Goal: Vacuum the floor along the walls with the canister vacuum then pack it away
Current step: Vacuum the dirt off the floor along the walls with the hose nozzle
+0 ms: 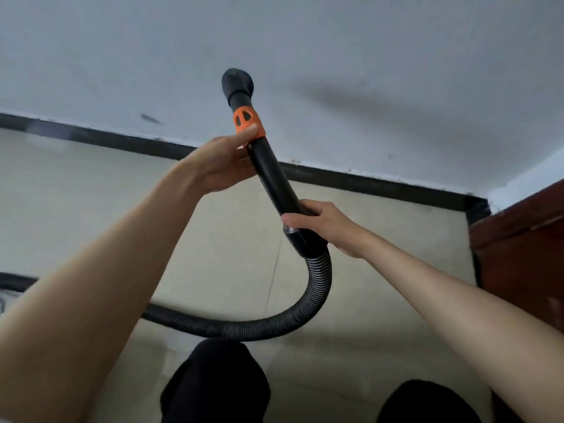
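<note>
A black vacuum wand point(273, 175) points up and away from me toward the grey-white wall point(366, 56). Its round black nozzle point(238, 83) sits at the tip, above an orange collar point(247, 120). My left hand point(221, 161) grips the wand just below the collar, thumb on the orange part. Lower down, my right hand point(320, 222) grips the wand where it joins the ribbed black hose point(244, 326). The hose curves down and runs left across the cream floor point(91, 209). The canister itself is out of view.
A black skirting strip point(366, 180) runs along the foot of the wall to a corner at the right. A dark red-brown wooden door or cabinet point(525, 248) stands at the right edge. My two dark-clad feet or knees point(216, 383) show at the bottom.
</note>
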A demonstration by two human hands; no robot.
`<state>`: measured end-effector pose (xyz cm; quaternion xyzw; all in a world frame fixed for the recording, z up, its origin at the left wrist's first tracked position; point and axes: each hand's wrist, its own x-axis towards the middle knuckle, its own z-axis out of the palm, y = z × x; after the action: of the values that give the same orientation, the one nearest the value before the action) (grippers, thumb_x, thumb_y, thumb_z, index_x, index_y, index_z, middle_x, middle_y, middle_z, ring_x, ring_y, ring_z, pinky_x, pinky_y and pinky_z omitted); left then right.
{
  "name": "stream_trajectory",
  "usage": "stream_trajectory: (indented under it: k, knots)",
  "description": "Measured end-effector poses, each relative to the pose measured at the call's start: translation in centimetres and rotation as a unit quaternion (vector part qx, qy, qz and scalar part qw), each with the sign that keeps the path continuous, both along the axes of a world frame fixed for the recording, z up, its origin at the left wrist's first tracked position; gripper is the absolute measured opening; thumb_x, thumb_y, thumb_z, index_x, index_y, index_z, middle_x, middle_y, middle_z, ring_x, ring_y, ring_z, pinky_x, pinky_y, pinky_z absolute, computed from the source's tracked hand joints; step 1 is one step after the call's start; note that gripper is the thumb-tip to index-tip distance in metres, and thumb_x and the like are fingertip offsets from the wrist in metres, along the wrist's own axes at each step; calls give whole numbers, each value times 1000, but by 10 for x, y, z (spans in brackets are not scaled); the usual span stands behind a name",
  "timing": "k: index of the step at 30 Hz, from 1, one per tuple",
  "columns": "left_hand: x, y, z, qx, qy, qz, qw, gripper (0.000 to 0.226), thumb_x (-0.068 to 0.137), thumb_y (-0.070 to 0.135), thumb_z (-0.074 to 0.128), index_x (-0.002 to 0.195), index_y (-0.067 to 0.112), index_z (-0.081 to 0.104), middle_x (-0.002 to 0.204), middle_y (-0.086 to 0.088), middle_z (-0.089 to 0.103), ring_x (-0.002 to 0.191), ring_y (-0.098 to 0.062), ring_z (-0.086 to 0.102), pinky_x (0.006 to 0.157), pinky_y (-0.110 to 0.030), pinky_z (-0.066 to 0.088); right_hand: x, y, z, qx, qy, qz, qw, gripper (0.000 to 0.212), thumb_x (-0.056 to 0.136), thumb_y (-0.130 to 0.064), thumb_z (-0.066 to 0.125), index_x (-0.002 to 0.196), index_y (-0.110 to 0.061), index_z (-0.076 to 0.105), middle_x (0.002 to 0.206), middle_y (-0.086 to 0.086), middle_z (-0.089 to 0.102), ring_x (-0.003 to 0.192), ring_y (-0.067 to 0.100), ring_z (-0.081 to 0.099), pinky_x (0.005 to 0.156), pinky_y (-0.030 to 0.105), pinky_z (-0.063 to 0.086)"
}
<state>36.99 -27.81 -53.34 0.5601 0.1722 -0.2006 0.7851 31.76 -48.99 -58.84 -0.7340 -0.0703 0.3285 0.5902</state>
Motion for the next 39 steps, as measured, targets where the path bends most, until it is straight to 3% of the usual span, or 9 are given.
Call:
stream_trajectory:
  k: [2, 7, 12, 16, 20, 23, 28, 36, 39]
  knots:
    - [-8, 28, 51, 16, -4, 35, 999, 32, 93, 29, 57, 104, -2, 56, 85, -14, 70, 78, -25, 72, 64, -33, 58, 10, 25, 53, -6, -7, 34, 999, 10, 86, -27, 72, 79, -20, 68, 72, -9, 70, 70, 3, 65, 65, 12, 48]
    - [-21, 88, 182, 85, -42, 153, 984, 25, 92, 29, 60, 93, 4, 58, 87, -9, 60, 68, -22, 69, 66, -36, 59, 22, 95, 180, -11, -38, 83, 996, 22, 86, -34, 72, 94, -13, 69, 76, -11, 72, 72, 0, 66, 64, 10, 48]
    - [-43, 157, 308, 124, -73, 219, 965, 22, 91, 29, 61, 93, 7, 61, 84, -5, 62, 73, -20, 68, 67, -35, 56, 23, 157, 279, -44, -88, 116, 988, 46, 75, -37, 81, 114, -25, 58, 102, -8, 67, 93, 8, 67, 88, 29, 52]
    - [-74, 224, 396, 126, -81, 317, 937, 23, 87, 29, 66, 95, 8, 63, 81, -2, 67, 75, -19, 72, 68, -33, 57, 13, 219, 347, -89, -141, 168, 972, 55, 70, -42, 83, 110, -39, 44, 101, -22, 58, 91, -5, 59, 82, 21, 47]
    - [-113, 293, 463, 126, -90, 402, 902, 27, 86, 30, 67, 98, 6, 63, 90, -5, 66, 82, -22, 71, 72, -33, 58, 6, 297, 410, -68, -202, 187, 959, 51, 72, -43, 81, 110, -36, 49, 103, -18, 59, 94, 0, 56, 81, 18, 43]
    - [-149, 337, 496, 120, -96, 436, 887, 30, 90, 32, 62, 105, 6, 60, 97, -7, 64, 90, -22, 68, 77, -34, 57, -7, 350, 444, -46, -223, 234, 945, 45, 73, -42, 81, 107, -33, 53, 96, -20, 60, 89, -4, 57, 78, 17, 45]
    - [-213, 378, 511, 101, -76, 416, 901, 19, 95, 18, 55, 109, 6, 59, 98, -8, 67, 92, -25, 69, 78, -32, 57, -26, 422, 478, -20, -229, 297, 927, 42, 74, -40, 80, 106, -28, 57, 98, -9, 63, 91, 8, 59, 83, 28, 49]
    - [-265, 436, 528, 169, -46, 546, 819, 23, 96, 20, 53, 113, 5, 56, 97, -7, 67, 84, -17, 70, 67, -29, 57, -62, 520, 505, 27, -201, 442, 874, 36, 80, -34, 77, 109, -23, 58, 94, -11, 61, 88, 9, 58, 75, 20, 44]
    - [-276, 451, 525, 173, -30, 575, 799, 27, 96, 20, 53, 118, 4, 55, 102, -9, 66, 88, -18, 69, 69, -29, 57, -75, 558, 509, 62, -169, 474, 862, 31, 85, -33, 73, 109, -23, 57, 91, -9, 61, 82, 5, 60, 73, 23, 52]
